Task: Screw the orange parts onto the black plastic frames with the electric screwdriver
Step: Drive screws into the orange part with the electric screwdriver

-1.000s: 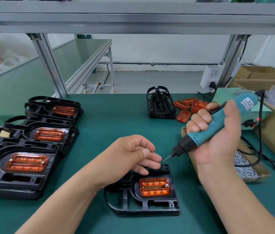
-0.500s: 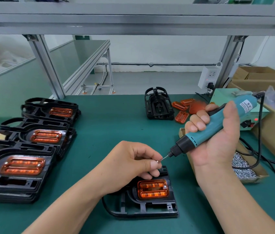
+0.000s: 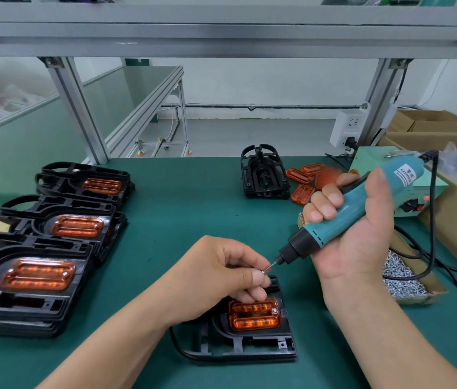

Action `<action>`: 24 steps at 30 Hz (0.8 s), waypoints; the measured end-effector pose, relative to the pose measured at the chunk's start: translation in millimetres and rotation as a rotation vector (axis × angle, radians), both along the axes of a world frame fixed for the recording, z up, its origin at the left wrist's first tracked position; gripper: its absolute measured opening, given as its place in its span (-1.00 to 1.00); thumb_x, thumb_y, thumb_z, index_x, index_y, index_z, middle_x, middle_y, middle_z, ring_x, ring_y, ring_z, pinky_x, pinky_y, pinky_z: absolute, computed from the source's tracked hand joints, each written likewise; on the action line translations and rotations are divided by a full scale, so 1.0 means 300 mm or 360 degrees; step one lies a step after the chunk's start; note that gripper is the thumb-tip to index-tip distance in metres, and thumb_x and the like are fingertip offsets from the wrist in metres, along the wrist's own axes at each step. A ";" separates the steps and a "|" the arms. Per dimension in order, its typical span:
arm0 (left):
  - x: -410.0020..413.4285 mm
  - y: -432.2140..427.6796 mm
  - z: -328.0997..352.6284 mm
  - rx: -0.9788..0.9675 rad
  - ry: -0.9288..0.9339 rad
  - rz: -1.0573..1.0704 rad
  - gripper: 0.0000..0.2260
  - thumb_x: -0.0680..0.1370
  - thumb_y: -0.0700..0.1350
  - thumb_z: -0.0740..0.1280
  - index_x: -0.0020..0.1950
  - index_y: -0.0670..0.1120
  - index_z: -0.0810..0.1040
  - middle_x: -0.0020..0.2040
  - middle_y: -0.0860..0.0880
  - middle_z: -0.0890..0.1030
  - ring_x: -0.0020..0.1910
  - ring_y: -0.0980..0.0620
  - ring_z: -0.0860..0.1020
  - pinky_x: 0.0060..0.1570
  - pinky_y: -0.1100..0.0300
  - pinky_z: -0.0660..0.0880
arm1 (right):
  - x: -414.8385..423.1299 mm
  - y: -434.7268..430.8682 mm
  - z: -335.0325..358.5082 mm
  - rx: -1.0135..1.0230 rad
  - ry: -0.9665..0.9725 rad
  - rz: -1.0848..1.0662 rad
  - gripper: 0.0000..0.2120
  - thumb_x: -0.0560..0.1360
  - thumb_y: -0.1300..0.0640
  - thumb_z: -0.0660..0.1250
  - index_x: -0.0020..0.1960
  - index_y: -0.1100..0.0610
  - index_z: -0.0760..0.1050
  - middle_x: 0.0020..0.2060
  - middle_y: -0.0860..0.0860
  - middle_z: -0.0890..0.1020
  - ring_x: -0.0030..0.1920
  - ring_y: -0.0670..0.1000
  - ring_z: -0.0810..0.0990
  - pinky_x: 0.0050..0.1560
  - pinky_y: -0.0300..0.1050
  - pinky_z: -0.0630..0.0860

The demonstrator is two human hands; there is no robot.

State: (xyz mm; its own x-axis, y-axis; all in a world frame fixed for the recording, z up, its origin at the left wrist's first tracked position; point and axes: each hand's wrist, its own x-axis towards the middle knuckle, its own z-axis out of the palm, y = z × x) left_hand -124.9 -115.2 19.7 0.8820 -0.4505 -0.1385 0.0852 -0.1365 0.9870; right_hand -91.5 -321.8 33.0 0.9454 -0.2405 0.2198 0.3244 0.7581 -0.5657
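Three stacks of finished frames [image 3: 39, 209] lay at the left. The left hand [image 3: 221, 273] pinched one screw [image 3: 263, 271] onto the bit, above one black frame [image 3: 249, 346] on the mat. Its orange part [image 3: 254, 314] showed one seated screw. About four loose orange parts [image 3: 303, 193] lay behind. The right hand [image 3: 362, 242] gripped the electric screwdriver [image 3: 347, 217]. The next move likely called for bringing the loaded bit squarely down to a remaining hole.

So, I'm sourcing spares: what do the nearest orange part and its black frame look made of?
Orange part: translucent glossy plastic, apparently; light glows through its ribs. Black frame: opaque moulded plastic, semi-matte, with thin ribs and cut-outs.
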 end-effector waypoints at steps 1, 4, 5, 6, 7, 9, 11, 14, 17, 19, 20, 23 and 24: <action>0.000 0.000 0.000 -0.0002 0.0005 0.0001 -0.92 0.57 -0.26 0.48 0.02 -0.11 0.74 -0.09 -0.17 0.76 -0.12 -0.06 0.75 -0.12 0.21 0.65 | -0.001 0.001 0.001 -0.0007 -0.0002 -0.0001 -0.67 0.69 -0.15 0.24 -0.09 0.07 0.51 -0.32 -0.03 0.41 -0.38 -0.07 0.37 -0.33 -0.19 0.39; 0.001 -0.001 -0.003 0.0007 0.0010 0.0014 -0.91 0.57 -0.27 0.47 0.01 -0.11 0.74 -0.10 -0.17 0.76 -0.13 -0.06 0.76 -0.13 0.21 0.65 | -0.002 0.002 0.003 -0.0047 -0.0029 0.0007 -0.68 0.70 -0.15 0.23 -0.07 0.07 0.49 -0.33 -0.03 0.41 -0.39 -0.07 0.37 -0.33 -0.18 0.41; 0.002 -0.001 -0.005 0.0017 0.0008 0.0021 -0.91 0.57 -0.27 0.48 0.01 -0.11 0.73 -0.10 -0.16 0.76 -0.13 -0.06 0.75 -0.13 0.21 0.65 | -0.002 0.003 0.002 -0.0065 -0.0041 0.0014 -0.68 0.70 -0.15 0.23 -0.06 0.07 0.49 -0.33 -0.03 0.42 -0.39 -0.07 0.38 -0.33 -0.18 0.41; 0.003 -0.002 -0.008 0.0030 0.0002 0.0031 -0.91 0.57 -0.27 0.48 0.01 -0.11 0.74 -0.11 -0.16 0.76 -0.13 -0.06 0.75 -0.13 0.21 0.65 | -0.002 0.005 0.002 -0.0085 -0.0053 0.0023 -0.68 0.70 -0.16 0.24 -0.06 0.07 0.49 -0.33 -0.03 0.42 -0.38 -0.07 0.39 -0.33 -0.18 0.43; 0.005 -0.001 -0.010 0.0048 -0.0008 0.0044 -0.91 0.56 -0.27 0.48 0.01 -0.11 0.74 -0.11 -0.16 0.76 -0.13 -0.06 0.75 -0.13 0.21 0.65 | -0.002 0.008 0.003 -0.0108 -0.0065 0.0032 -0.67 0.69 -0.17 0.27 -0.05 0.07 0.50 -0.33 -0.04 0.43 -0.38 -0.07 0.40 -0.33 -0.18 0.44; 0.010 0.000 -0.017 0.0095 -0.0040 0.0080 -0.90 0.56 -0.28 0.48 0.00 -0.11 0.74 -0.13 -0.14 0.76 -0.13 -0.06 0.76 -0.12 0.21 0.65 | -0.001 0.017 0.005 -0.0167 -0.0088 0.0052 -0.66 0.62 -0.23 0.34 -0.04 0.06 0.50 -0.32 -0.04 0.44 -0.38 -0.07 0.42 -0.31 -0.18 0.46; 0.014 0.002 -0.022 0.0141 -0.0075 0.0109 -0.90 0.56 -0.28 0.48 0.01 -0.11 0.73 -0.16 -0.14 0.76 -0.13 -0.05 0.76 -0.12 0.20 0.66 | 0.001 0.025 0.005 -0.0209 -0.0096 0.0072 -0.61 0.54 -0.27 0.39 -0.02 0.06 0.50 -0.32 -0.03 0.45 -0.37 -0.07 0.44 -0.30 -0.18 0.47; 0.015 0.006 -0.021 0.0164 -0.0173 0.0101 -0.85 0.57 -0.27 0.48 0.07 -0.05 0.71 -0.16 -0.11 0.75 -0.13 -0.03 0.75 -0.10 0.19 0.66 | 0.004 0.027 0.002 -0.0196 -0.0089 0.0079 -0.58 0.50 -0.30 0.41 -0.02 0.06 0.50 -0.31 -0.03 0.46 -0.36 -0.07 0.44 -0.29 -0.18 0.48; 0.011 0.007 -0.019 0.0171 -0.0297 0.0089 -0.78 0.57 -0.26 0.48 0.06 0.07 0.68 -0.14 -0.11 0.74 -0.15 -0.02 0.74 -0.12 0.19 0.65 | 0.006 0.022 -0.001 -0.0130 -0.0051 0.0087 -0.60 0.54 -0.29 0.38 -0.03 0.07 0.50 -0.31 -0.03 0.45 -0.36 -0.07 0.44 -0.29 -0.19 0.48; 0.010 0.008 -0.023 0.0201 -0.0366 0.0087 -0.75 0.57 -0.24 0.48 0.07 0.12 0.66 -0.14 -0.08 0.75 -0.15 0.00 0.74 -0.13 0.23 0.63 | 0.007 0.021 -0.004 -0.0098 -0.0020 0.0082 -0.62 0.58 -0.27 0.34 -0.03 0.07 0.50 -0.30 -0.04 0.44 -0.36 -0.08 0.42 -0.30 -0.20 0.47; 0.010 0.009 -0.025 0.0226 -0.0397 0.0081 -0.74 0.57 -0.22 0.48 0.10 0.14 0.65 -0.14 -0.05 0.75 -0.14 0.02 0.73 -0.13 0.24 0.62 | 0.008 0.022 -0.005 -0.0088 -0.0011 0.0081 -0.62 0.59 -0.27 0.34 -0.03 0.07 0.50 -0.30 -0.04 0.44 -0.36 -0.08 0.42 -0.30 -0.20 0.47; 0.015 0.011 -0.033 0.0355 -0.0496 0.0044 -0.69 0.56 -0.11 0.48 0.20 0.24 0.60 -0.12 0.06 0.76 -0.07 0.10 0.71 0.06 0.24 0.57 | 0.007 0.028 -0.010 -0.0084 -0.0001 0.0095 -0.62 0.55 -0.26 0.38 -0.03 0.07 0.50 -0.30 -0.04 0.43 -0.36 -0.08 0.42 -0.30 -0.20 0.46; 0.018 0.013 -0.036 0.0409 -0.0526 0.0034 -0.68 0.56 -0.07 0.48 0.24 0.26 0.59 -0.10 0.11 0.76 -0.04 0.13 0.70 0.14 0.19 0.53 | 0.007 0.030 -0.011 -0.0089 0.0002 0.0101 -0.62 0.54 -0.26 0.38 -0.03 0.07 0.49 -0.30 -0.04 0.43 -0.36 -0.08 0.42 -0.30 -0.20 0.47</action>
